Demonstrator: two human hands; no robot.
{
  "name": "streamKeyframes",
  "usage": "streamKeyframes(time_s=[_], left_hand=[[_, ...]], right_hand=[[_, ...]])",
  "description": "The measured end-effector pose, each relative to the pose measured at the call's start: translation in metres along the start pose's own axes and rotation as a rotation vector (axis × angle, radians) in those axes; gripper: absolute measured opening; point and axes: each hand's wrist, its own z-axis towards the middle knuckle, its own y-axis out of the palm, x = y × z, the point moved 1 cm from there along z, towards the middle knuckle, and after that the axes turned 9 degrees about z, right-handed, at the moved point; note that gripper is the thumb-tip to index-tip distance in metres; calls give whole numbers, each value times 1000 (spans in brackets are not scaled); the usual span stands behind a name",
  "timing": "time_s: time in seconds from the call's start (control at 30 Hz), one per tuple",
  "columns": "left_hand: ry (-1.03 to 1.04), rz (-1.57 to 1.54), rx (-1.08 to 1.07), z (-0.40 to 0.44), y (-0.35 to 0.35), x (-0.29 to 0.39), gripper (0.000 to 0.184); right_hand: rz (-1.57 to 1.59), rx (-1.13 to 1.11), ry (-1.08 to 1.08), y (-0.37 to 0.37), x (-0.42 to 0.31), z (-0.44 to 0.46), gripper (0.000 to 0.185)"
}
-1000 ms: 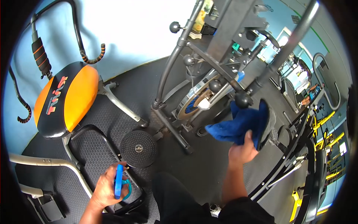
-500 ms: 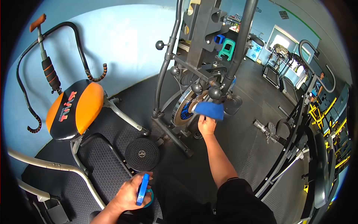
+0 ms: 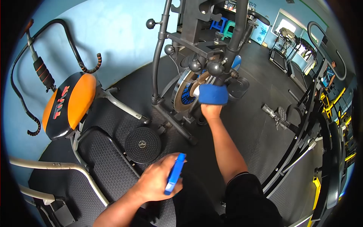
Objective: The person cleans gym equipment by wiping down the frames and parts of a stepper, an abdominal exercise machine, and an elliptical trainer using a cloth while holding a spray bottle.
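My left hand [image 3: 159, 179] is closed around a blue plastic object [image 3: 175, 174], perhaps a spray bottle head, low in the middle of the view. A blue cloth [image 3: 213, 94] covers the fingers of my right hand [image 3: 211, 111], which reaches forward to the exercise machine's lower frame. The cloth is just below a round black knob [image 3: 215, 68] and right of a weight plate [image 3: 184, 90] with blue lettering. Whether the cloth touches the frame is hard to tell. The fingers under it are mostly hidden.
An orange and black seat [image 3: 70, 106] stands at the left by the wall. A round black twist disc [image 3: 142, 145] lies ahead of my left hand. Black rails [image 3: 298, 140] run along the right. A person [image 3: 329, 74] is far off at the right.
My left hand has moved right with the blue object. My right hand has carried the cloth leftward and up to the machine's frame. The view has shifted.
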Motion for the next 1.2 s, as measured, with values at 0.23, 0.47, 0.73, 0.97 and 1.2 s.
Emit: streamKeyframes(time_s=[0.23, 0.47, 0.73, 0.97, 1.2], left_hand=[[-70, -52, -101, 68, 50, -22, 57], [9, 132, 1, 115, 62, 11, 47], [-112, -6, 51, 137, 76, -32, 50], [-77, 211, -67, 173, 83, -75, 49], [-266, 158, -284, 176, 83, -94, 51]], right_hand=[[-41, -250, 384, 1, 0, -60, 7], [481, -101, -14, -57, -19, 54, 10], [196, 23, 68, -44, -41, 76, 10], [304, -32, 732, -11, -15, 27, 18], [312, 73, 572, 37, 55, -93, 25]])
